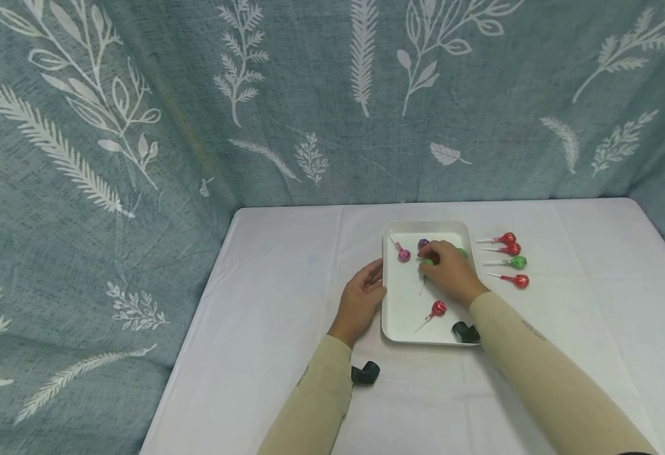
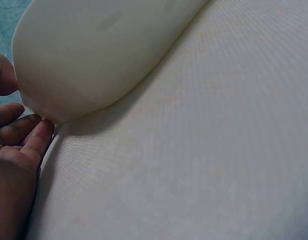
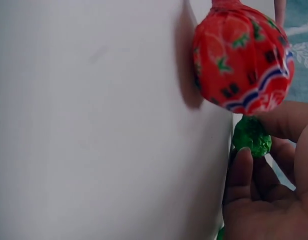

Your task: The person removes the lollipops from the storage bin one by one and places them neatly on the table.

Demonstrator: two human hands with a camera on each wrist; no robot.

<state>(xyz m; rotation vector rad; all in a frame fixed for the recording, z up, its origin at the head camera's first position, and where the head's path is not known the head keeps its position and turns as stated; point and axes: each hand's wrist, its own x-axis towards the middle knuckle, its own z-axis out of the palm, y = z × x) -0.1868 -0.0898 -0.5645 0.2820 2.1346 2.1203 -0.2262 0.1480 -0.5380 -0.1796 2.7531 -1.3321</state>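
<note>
Right hand pinches green lollipop; left hand, fingers loose, touches side of tray, likely so it won't slide.

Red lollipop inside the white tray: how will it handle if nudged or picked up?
The red lollipop will probably pivot or roll in an arc, given its round head on a thin stick. Its shiny wrapper may be somewhat slippery. The white tray's raised rim should likely keep a gentle roll contained.
</note>
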